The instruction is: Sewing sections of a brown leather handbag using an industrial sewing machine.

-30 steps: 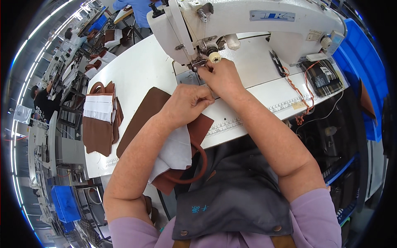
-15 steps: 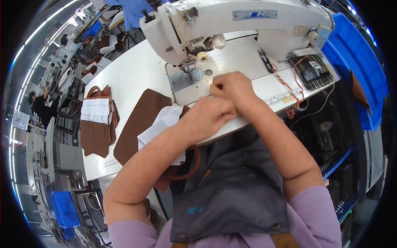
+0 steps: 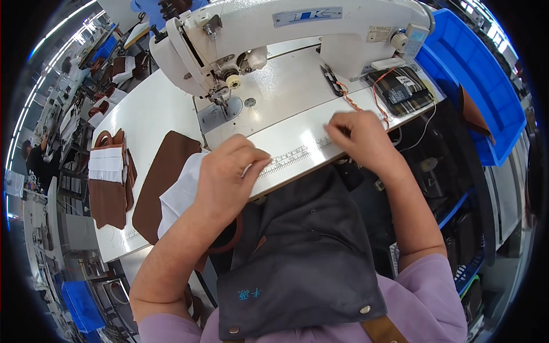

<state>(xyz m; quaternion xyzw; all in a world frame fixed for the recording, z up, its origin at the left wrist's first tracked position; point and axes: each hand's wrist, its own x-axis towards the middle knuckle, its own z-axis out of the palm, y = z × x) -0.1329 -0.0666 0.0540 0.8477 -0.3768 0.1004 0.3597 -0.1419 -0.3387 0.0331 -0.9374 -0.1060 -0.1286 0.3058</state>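
My left hand [image 3: 226, 174] is over the table's front edge, thumb and fingers pinched together. Anything between them is too small to make out. To its right, apart from it, my right hand [image 3: 363, 137] hovers above the printed ruler strip [image 3: 291, 157] with its fingers curled in; I cannot see what they hold. A brown fabric piece [image 3: 166, 183] with white cloth [image 3: 182, 186] lies beside my left forearm, partly covered by it. Below my left wrist shows a curved brown handle [image 3: 231, 243]. The sewing machine's needle area [image 3: 225, 106] stands beyond my left hand.
Stacked brown pieces with a white band [image 3: 107, 191] lie on the table's left. Thread snips [image 3: 331, 80], orange thread [image 3: 351, 103] and a dark plaid pouch [image 3: 400, 91] are at the right. A blue bin [image 3: 474, 74] stands beyond the table's right end.
My hands were close together in front of the needle; now they have moved apart, left hand leftward and right hand rightward. The whole view has shifted, with the machine farther left.
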